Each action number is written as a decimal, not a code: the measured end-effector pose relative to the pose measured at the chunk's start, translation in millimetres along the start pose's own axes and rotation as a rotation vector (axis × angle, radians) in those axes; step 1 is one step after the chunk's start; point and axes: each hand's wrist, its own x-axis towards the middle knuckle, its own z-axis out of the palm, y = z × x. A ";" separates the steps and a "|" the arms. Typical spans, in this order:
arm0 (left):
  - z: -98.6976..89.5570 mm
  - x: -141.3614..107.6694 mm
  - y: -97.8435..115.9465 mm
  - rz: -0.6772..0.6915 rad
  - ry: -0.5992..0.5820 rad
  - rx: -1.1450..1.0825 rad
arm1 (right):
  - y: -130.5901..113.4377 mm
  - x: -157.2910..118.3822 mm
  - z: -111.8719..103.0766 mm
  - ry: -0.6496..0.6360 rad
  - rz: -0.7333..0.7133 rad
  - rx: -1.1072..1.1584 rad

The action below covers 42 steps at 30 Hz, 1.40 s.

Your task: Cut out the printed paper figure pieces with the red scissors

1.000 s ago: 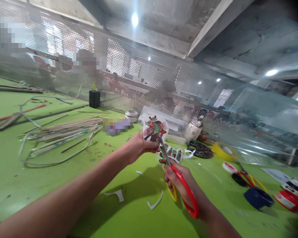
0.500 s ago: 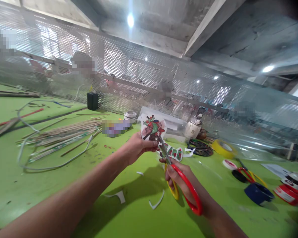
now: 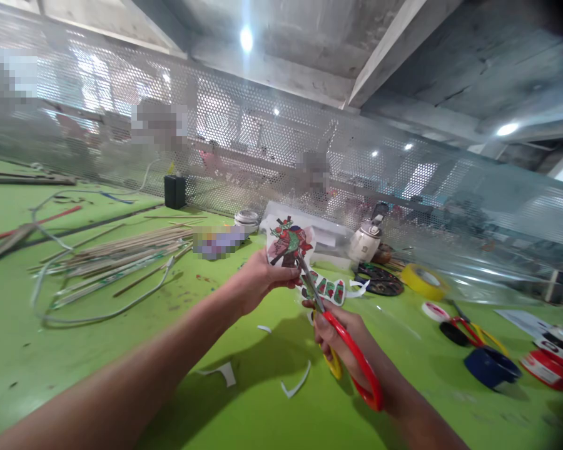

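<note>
My left hand [image 3: 263, 279] pinches a piece of white paper [image 3: 291, 240] printed with a red, green and dark figure, holding it up above the green table. In my right hand [image 3: 340, 337] is a pair of scissors [image 3: 368, 375] with one red and one yellow handle. The blades reach up to the lower right edge of the paper, close by my left thumb. Behind the blades lies a cut-out strip [image 3: 331, 289] with green and red patterns. White paper scraps [image 3: 226, 374] rest on the table below my hands.
Thin wooden sticks [image 3: 136, 247] and a pale cable [image 3: 107, 319] lie to the left. On the right are yellow tape [image 3: 423, 281], a dark blue roll [image 3: 491, 365], a red roll [image 3: 550, 367] and other scissors [image 3: 473, 331]. A perforated screen [image 3: 244, 150] stands behind a white kettle-like container [image 3: 365, 242].
The scissor handles have drawn closer together, with the yellow one now more hidden behind my right hand. The paper and my left hand have hardly moved.
</note>
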 end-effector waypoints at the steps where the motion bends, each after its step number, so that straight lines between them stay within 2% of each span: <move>1: 0.2 0.1 -0.4 0.002 0.000 0.008 | 0.8 0.7 -0.3 0.000 -0.001 -0.004; 12: -2.4 1.1 -2.0 -0.003 -0.027 0.025 | 3.1 -2.7 -2.2 -0.036 -0.044 -0.117; 20: -4.6 1.6 -2.7 -0.007 -0.053 0.013 | 11.0 3.3 -4.9 -0.030 -0.004 -0.093; 31: -6.8 3.3 -4.6 -0.007 -0.053 -0.004 | 17.6 8.6 0.5 0.010 -0.070 -0.044; 42: -5.4 2.1 -3.6 0.001 -0.050 -0.006 | 14.5 6.4 3.6 0.073 -0.061 -0.060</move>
